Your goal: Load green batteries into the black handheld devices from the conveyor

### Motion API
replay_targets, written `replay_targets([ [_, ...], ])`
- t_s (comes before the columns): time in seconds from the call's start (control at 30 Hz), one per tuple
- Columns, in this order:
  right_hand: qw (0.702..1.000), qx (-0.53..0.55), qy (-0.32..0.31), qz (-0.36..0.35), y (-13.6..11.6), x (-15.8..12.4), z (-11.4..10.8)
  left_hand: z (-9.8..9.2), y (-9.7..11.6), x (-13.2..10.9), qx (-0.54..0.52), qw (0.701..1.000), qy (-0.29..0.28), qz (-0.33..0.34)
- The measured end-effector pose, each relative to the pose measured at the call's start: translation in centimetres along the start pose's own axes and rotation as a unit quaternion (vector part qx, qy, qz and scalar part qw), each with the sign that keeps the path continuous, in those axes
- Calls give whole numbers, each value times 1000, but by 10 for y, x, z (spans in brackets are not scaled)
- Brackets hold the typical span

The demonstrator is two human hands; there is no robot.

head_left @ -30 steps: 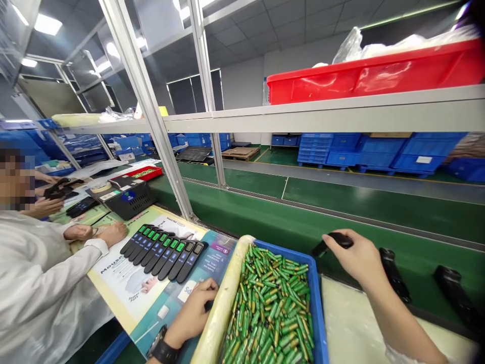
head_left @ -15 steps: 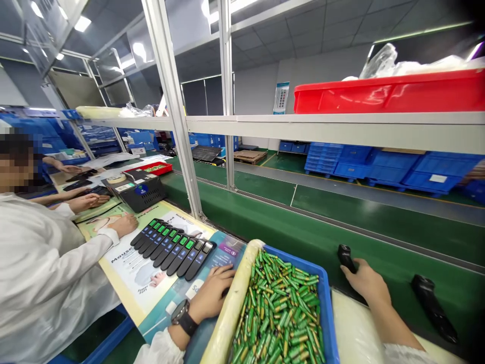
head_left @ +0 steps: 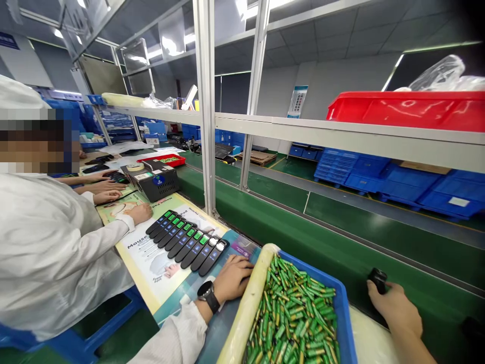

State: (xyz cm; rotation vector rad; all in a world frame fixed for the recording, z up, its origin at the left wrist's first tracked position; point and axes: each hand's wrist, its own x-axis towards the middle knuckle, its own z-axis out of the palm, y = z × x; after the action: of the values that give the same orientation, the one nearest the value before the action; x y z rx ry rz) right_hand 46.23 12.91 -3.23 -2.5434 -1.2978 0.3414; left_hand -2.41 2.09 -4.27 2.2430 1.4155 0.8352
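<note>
While left hand [head_left: 233, 278] rests flat, fingers loose, right hand [head_left: 396, 308] grips black glossy handheld device [head_left: 378, 279] on green belt [head_left: 303, 237]

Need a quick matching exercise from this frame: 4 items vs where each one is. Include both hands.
Items:
1. left hand
2. right hand
3. red tray
4. batteries

Places:
A. in the blue bin
B. on the upper shelf
C. on the printed mat, beside the row of black devices
D. gripping a black device on the green belt

Pairs: 1-C, 2-D, 3-B, 4-A
</note>
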Motion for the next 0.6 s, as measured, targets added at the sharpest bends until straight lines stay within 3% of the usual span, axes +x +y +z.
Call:
replay_targets([
  [0.2, 997, 23, 65, -28, 0, -5, -1, -25, 25, -18, -38, 992, 105, -56],
  [0.33, 995, 43, 75, -49, 0, -3, 2, -33, 41, -42, -44, 998, 40, -4],
  [0.37, 994, 48, 79, -53, 1, -3, 3, -34, 38, -45, -11, 999, 48, -15],
  [0.43, 992, 58, 83, -71, 2, -3, 4, -36, 22, -49, 86, 986, 117, -86],
  [0.5, 989, 72, 87, -96, 2, -3, 4, -38, -2, -49, 192, 949, 186, -167],
  [0.6, 978, 103, 126, -131, -5, -7, 0, -38, -33, -46, 284, 914, 208, -200],
])
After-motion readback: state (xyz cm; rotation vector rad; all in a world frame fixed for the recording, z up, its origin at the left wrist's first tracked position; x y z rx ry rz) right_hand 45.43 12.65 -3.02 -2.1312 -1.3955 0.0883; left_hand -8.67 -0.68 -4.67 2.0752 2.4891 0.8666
